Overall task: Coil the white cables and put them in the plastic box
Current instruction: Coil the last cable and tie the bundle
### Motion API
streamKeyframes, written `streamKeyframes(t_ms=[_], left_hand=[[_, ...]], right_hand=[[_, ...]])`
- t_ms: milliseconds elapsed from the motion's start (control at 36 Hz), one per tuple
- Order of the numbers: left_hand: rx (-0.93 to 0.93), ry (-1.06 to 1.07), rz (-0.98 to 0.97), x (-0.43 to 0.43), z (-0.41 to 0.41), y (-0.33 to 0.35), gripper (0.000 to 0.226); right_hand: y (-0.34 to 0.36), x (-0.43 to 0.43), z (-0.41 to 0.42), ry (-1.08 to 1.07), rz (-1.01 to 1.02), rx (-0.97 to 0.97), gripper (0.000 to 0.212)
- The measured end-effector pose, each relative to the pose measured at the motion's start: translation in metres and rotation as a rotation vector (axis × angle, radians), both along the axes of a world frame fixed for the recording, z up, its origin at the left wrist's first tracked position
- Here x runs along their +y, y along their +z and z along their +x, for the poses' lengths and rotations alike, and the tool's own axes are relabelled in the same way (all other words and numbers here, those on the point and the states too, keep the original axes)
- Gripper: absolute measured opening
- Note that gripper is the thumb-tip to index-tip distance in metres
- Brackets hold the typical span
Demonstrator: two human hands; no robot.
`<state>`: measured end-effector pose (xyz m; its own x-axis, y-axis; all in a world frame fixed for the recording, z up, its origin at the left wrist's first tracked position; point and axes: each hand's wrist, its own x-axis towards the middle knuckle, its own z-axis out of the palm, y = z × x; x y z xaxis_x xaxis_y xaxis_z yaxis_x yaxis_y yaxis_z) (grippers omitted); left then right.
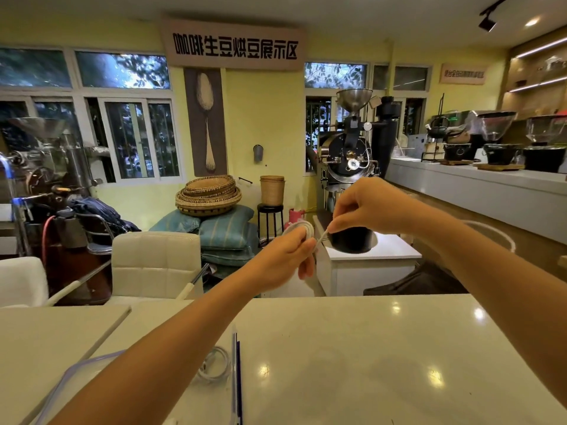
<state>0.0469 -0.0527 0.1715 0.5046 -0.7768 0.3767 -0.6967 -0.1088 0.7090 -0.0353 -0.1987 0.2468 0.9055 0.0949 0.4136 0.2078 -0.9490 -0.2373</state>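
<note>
Fingers (306,256) of the left hand (280,256) are curled round a coiled white cable (302,225), whose loops rise just above the knuckles and pass behind the fingertips. Both hands are raised in the air beyond the far edge of the counter (368,348), well above its surface. Just to the right, the right hand (365,207) has its thumb and forefinger pressed together, pinching the loose tail (320,239) of the same cable. This short strand runs slantwise from the right fingertips (336,224) down to the left ones, so the two hands are near one another but not touching.

Below the left forearm, well apart from both sets of fingers, a clear plastic box (234,363) with a blue rim sits on the counter at the near left. A second white cable (214,365), already coiled, lies inside it against the right wall.
</note>
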Motion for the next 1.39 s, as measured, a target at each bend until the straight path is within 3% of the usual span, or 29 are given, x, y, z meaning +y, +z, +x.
streamKeyframes(t_ms=[139,333,472,583,694,722,778,861,972,1222,1389], left_hand=[[0.092,-0.087,0.014,0.001,-0.012,-0.001,0.03],[0.219,-0.231,0.03,0.005,-0.019,0.011,0.029],[0.44,-0.411,-0.068,0.006,-0.019,0.022,0.023],[0.507,-0.466,-0.152,0.002,-0.019,0.029,0.024],[0.521,-0.461,-0.226,-0.004,-0.019,0.029,0.028],[0.532,-0.447,-0.247,-0.005,-0.019,0.03,0.03],[0.558,-0.417,-0.289,-0.009,-0.017,0.03,0.032],[0.586,-0.369,-0.353,-0.015,-0.014,0.03,0.033],[0.524,-0.199,-0.384,-0.02,-0.002,0.031,0.032],[0.037,0.227,-0.317,-0.02,0.017,0.018,0.029],[-0.316,0.32,-0.043,-0.012,0.022,0.005,0.018]], right_hand=[[0.003,-0.006,0.005,0.061,-0.01,-0.021,0.02],[0.002,-0.018,0.013,0.156,0.179,-0.06,0.013],[-0.018,-0.026,0.026,0.308,0.624,-0.04,0.02],[-0.05,-0.029,0.048,0.495,1.056,0.085,0.041],[-0.073,-0.013,0.058,0.651,1.337,0.131,0.031],[-0.077,-0.007,0.058,0.641,1.385,0.119,0.023],[-0.085,0.001,0.063,0.563,1.489,0.092,0.04],[-0.096,0.02,0.068,0.395,1.471,0.097,0.027],[-0.102,0.042,0.058,0.209,1.437,0.203,0.031],[-0.096,0.05,0.034,0.163,1.124,0.398,0.022],[-0.072,0.036,0.022,0.059,0.607,0.388,0.021]])
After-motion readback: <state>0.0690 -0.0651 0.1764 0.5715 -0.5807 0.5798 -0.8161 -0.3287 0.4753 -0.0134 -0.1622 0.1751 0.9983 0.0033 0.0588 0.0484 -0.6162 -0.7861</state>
